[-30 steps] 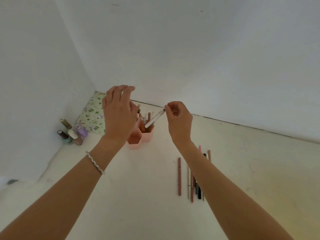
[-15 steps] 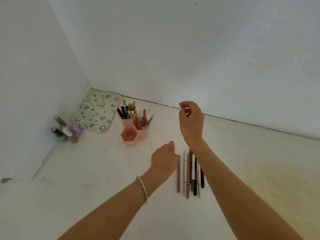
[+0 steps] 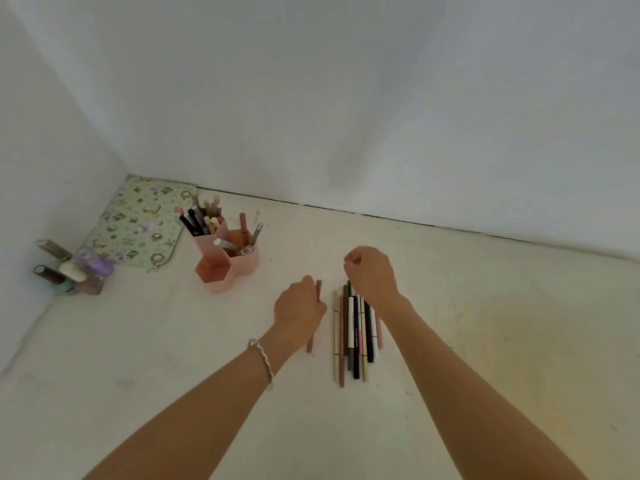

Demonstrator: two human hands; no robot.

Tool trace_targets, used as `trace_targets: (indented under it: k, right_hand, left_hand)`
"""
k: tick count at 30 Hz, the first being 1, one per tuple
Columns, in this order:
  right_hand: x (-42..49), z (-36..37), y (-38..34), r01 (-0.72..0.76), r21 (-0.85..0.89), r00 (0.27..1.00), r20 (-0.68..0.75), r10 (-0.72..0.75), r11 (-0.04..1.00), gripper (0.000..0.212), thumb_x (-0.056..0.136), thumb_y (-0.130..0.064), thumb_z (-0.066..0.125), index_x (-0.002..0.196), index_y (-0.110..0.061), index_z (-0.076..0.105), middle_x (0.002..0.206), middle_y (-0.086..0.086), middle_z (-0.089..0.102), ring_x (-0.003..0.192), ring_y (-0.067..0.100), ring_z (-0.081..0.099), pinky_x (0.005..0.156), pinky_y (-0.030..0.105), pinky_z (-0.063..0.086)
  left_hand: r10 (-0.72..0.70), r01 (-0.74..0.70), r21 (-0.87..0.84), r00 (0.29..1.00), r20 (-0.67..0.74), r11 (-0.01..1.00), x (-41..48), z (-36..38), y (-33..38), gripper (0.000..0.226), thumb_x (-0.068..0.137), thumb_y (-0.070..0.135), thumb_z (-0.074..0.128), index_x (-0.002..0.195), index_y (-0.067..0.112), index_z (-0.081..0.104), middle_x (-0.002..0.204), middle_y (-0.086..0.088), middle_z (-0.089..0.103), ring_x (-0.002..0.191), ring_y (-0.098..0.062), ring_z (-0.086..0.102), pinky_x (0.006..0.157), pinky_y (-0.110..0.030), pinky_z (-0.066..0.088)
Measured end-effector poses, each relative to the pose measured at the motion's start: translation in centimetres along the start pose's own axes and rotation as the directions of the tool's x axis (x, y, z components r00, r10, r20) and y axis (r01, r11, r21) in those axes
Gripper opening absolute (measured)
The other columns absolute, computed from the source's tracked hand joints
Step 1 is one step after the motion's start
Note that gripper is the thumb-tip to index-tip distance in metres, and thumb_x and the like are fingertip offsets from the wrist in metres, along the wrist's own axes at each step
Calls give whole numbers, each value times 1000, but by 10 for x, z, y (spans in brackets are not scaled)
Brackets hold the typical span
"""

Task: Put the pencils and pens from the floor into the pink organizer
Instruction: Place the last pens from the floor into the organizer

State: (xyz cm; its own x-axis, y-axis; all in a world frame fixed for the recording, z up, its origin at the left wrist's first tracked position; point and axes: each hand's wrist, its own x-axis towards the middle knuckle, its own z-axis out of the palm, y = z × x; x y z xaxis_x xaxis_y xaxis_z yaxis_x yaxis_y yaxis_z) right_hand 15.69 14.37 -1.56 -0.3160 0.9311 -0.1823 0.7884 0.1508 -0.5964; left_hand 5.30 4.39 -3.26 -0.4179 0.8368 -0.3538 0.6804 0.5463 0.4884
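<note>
Pink slim pencil [image 3: 319, 289] — left hand [image 3: 298, 311] fingers gripping it; right hand [image 3: 372, 273] loosely curled, empty.

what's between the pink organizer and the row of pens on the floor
In the head view, the left hand lies there, closing on a lone pink pencil. Otherwise the floor between the pink organizer and the pen row is bare.

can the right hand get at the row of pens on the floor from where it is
Probably yes: the right hand hovers over the far end of the row of pens, nothing between them; the left hand is off beside it, on a separate pink pencil.
</note>
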Motion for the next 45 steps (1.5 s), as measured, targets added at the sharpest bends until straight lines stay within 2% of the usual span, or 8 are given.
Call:
trace_targets:
  k: [4, 11, 15, 20, 26, 32, 37, 45]
  right_hand:
    - [0, 16, 8, -23, -276, 987, 146, 65, 961, 21, 78, -11, 55, 58, -7, 47, 58, 5, 44, 54, 22, 47, 50, 27, 41]
    - [-10, 45, 10, 127, -514, 982, 183, -36, 848, 22, 84, -27, 58, 69, -13, 49, 79, 0, 48, 82, 20, 54, 69, 30, 44]
    - [-10, 43, -5, -26, -265, 987, 149, 68, 964, 19, 76, -18, 56, 62, -13, 44, 61, 2, 45, 60, 17, 45, 80, 31, 48]
    - [9, 8, -45, -55, 203, 998, 6, 55, 978, 16, 80, -21, 58, 70, -10, 52, 65, 6, 55, 56, 16, 46, 55, 27, 38]
    - [6, -12, -82, 85, 516, 990, -138, -16, 852, 7, 86, -16, 52, 86, -9, 49, 87, 21, 67, 63, 26, 59, 56, 34, 47]
    - [-5, -11, -94, 273, 582, 942, -325, -88, 766, 14, 94, -13, 50, 107, -17, 50, 81, 9, 69, 66, 20, 62, 60, 24, 48]
    - [-4, -11, -123, 456, 614, 849, -518, -107, 644, 10, 94, -18, 52, 102, -23, 53, 84, -5, 71, 73, 16, 67, 71, 31, 56]
    - [-9, 52, -132, 517, 299, 850, -284, -443, 802, 7, 99, -16, 53, 104, -14, 59, 89, 0, 67, 77, 14, 61, 73, 31, 53]
  left_hand:
    - [51, -180, -312, 924, -379, 933, 8, -57, 12, 22, 92, 20, 62, 112, 17, 55, 92, 4, 63, 75, -8, 63, 70, -30, 57]
    - [118, -416, -416, 808, -578, 809, 2, -99, 8, 62, 93, 11, 62, 141, 35, 32, 97, 12, 59, 77, -2, 65, 72, -23, 57]
    - [108, -438, -351, 738, -666, 828, 2, -108, -19, 44, 92, 11, 63, 130, 27, 48, 93, 15, 59, 78, 1, 63, 68, -15, 55]
    - [36, -342, -241, 637, -770, 909, 10, -136, -60, 42, 92, 15, 60, 128, 33, 46, 111, 11, 58, 80, 7, 60, 65, -4, 44]
    - [301, -257, 173, 631, -715, 951, 25, -131, -65, 32, 88, 15, 66, 118, 17, 56, 88, 0, 65, 84, -22, 60, 75, -39, 48]
    - [388, -69, 484, 699, -600, 872, 33, -127, -81, 14, 85, 22, 70, 92, 13, 76, 126, -10, 60, 127, -32, 47, 100, -44, 35]
    - [382, -168, 345, 488, -784, 923, 23, -150, -81, 33, 85, 9, 60, 117, 14, 67, 131, -10, 58, 127, -30, 47, 102, -42, 35]
    - [340, -273, 230, 485, -806, 934, 7, -166, -77, 35, 80, 6, 53, 111, 10, 68, 122, -9, 63, 119, -32, 52, 97, -43, 40]
